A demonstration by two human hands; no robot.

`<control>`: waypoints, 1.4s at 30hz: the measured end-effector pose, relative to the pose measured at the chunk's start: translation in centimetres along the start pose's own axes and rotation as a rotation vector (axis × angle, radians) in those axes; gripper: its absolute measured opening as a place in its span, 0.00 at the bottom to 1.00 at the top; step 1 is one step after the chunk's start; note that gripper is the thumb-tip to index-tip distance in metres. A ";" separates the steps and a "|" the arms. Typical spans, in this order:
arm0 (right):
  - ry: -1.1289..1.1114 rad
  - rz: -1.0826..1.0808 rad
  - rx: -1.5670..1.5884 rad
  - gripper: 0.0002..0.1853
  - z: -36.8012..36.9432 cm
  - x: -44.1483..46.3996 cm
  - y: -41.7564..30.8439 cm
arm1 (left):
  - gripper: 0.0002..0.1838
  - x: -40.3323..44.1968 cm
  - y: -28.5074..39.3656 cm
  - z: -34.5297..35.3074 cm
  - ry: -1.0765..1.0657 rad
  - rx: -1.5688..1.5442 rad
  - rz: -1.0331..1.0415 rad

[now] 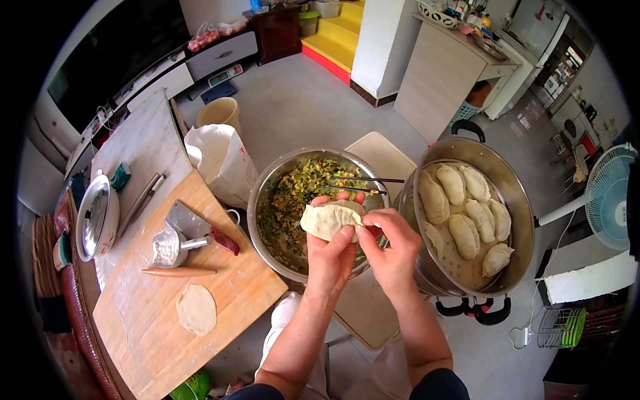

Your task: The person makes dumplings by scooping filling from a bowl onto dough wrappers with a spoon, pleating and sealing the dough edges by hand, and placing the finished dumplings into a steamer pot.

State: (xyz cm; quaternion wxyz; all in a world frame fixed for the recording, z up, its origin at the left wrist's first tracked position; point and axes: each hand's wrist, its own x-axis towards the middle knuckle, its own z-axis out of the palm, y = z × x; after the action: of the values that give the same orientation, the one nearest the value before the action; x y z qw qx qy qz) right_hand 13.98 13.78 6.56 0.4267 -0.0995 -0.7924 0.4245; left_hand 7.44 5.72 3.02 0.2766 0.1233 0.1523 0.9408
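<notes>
A large folded dumpling (328, 221) with a pleated edge rests in my left hand (333, 257), thumb on its near side and fingers behind it. With thumb and forefinger, my right hand (390, 250) pinches the dumpling's right end. Both hands are above the near right part of a steel bowl (261, 193) of chopped green and yellow filling (293, 193). Two dark chopsticks (370, 179) lie across that bowl's right rim. To the right, a steamer pot (523, 220) holds several shaped dumplings (465, 235) on its perforated tray.
On the left, a wooden board (247, 287) carries a flat dough round (197, 310), a rolling pin (179, 272), a cleaver (190, 220) and a flour cup (168, 248). Behind it stand a white sack (223, 167) and a lidded pot (98, 217). A fan (610, 197) is at far right.
</notes>
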 end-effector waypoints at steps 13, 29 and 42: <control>0.012 0.014 -0.026 0.15 -0.5 0.1 -0.4 | 0.34 0.1 0.9 0.3 0.019 -0.030 -0.013; 0.053 -0.181 -0.160 0.10 -0.3 0.3 0.0 | 0.33 -0.3 -0.1 0.6 -0.060 -0.017 -0.026; -0.012 -0.013 0.000 0.10 -1.2 0.5 -0.4 | 0.25 0.3 0.7 -0.8 -0.015 -0.327 -0.080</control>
State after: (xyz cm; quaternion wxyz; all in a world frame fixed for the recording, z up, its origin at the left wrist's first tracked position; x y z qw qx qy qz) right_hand 14.68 14.53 7.54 0.4247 -0.0918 -0.7956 0.4221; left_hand 6.59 5.17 2.58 0.3314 0.0777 0.0000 0.9403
